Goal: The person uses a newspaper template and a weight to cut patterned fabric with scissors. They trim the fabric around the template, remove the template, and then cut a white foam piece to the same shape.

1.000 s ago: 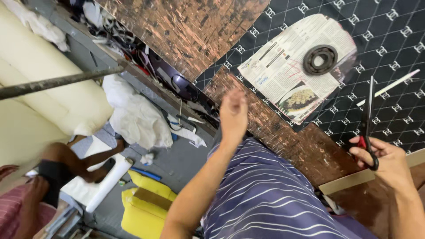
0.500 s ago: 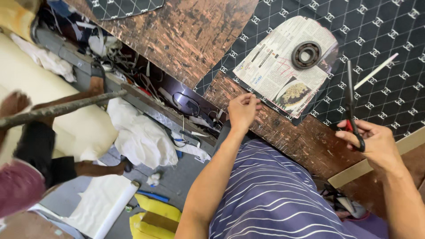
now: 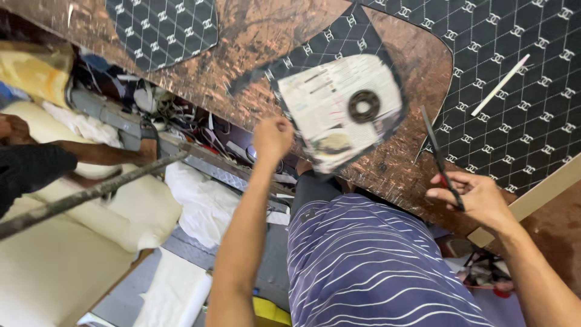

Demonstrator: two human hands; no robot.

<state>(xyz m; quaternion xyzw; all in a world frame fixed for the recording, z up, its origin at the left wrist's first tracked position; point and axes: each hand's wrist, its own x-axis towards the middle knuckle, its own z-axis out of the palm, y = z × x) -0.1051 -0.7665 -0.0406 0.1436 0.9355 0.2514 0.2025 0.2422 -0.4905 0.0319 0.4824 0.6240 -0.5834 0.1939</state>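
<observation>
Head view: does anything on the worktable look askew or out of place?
The patterned black sheet has a cut strip hanging loose by the scissors in the right hand. A paper template lies tilted, weighted by a dark ring.

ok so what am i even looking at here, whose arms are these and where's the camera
The camera sits on a person's head and looks down, so the two bare arms reaching up from the bottom are that person's own. The purple striped cloth between them is their clothing. The left hand is closed at the edge of a brown worktable. The right hand holds a pair of scissors, blades pointing away. On the table lies black patterned sheet material, a paper sheet with a dark ring on it, and a white stick. The arm in a dark sleeve at the left belongs to someone else.
</observation>
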